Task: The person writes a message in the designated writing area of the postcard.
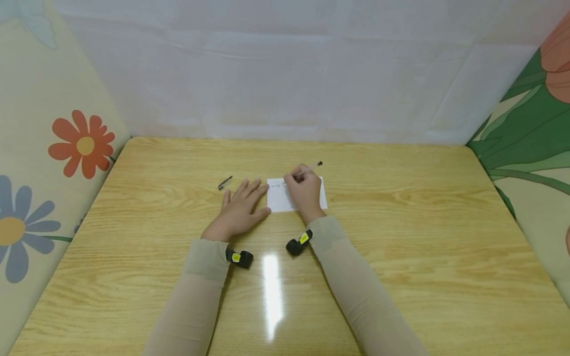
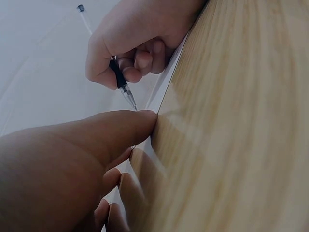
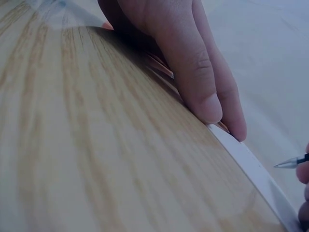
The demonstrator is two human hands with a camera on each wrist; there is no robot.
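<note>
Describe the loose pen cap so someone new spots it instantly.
On the wooden table, find the left hand at the left edge of the white paper. The small dark pen cap lies just off that hand's little-finger side, away from the paper. Unlike the pen, which the right hand holds, it is short and untouched.

The paper [image 1: 280,201] is white; the pen's grip [image 2: 117,72] black; the table [image 1: 414,247] yellow, wood-grained; the sleeves [image 1: 358,287] beige.

The paper [image 1: 280,200] lies on the bench [image 1: 414,237]. The left hand [image 1: 240,210] is at the paper's left edge; the right hand [image 1: 306,190] is over its right part, the pen [image 1: 314,166] in it. Left of the paper lies the pen cap [image 1: 225,182]; well behind it hangs the backdrop [image 1: 285,84].
</note>
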